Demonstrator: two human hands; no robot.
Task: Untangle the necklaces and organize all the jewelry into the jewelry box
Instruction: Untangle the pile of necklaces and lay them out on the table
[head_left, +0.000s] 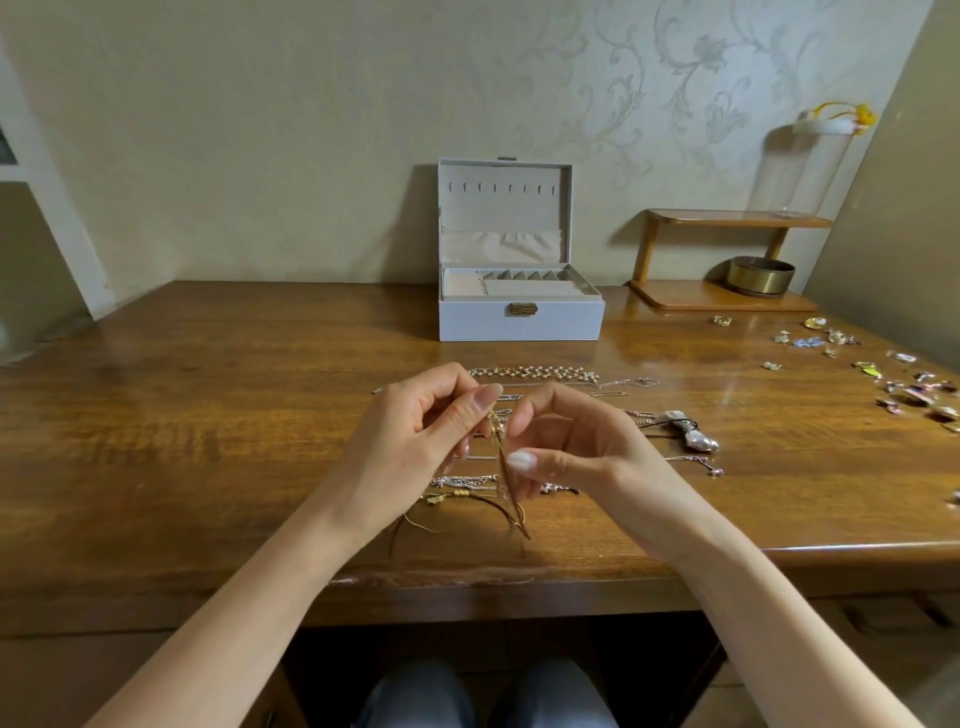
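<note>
Fingers of a person's left hand (415, 426) and right hand (566, 447) pinch a thin gold chain (502, 460) between them. Both hands are curled close together above a wooden table (208, 395), and the chain trails down to the tabletop. More necklaces (535, 374) lie spread beneath and just beyond the hands. A white jewelry box (519, 325) stands open at the back, lid upright. Small jewelry pieces (909, 387) lie scattered well to the right.

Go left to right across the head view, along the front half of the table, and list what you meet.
left hand → gold chain pinched between both hands → right hand → pearl pendant → scattered earrings
</note>
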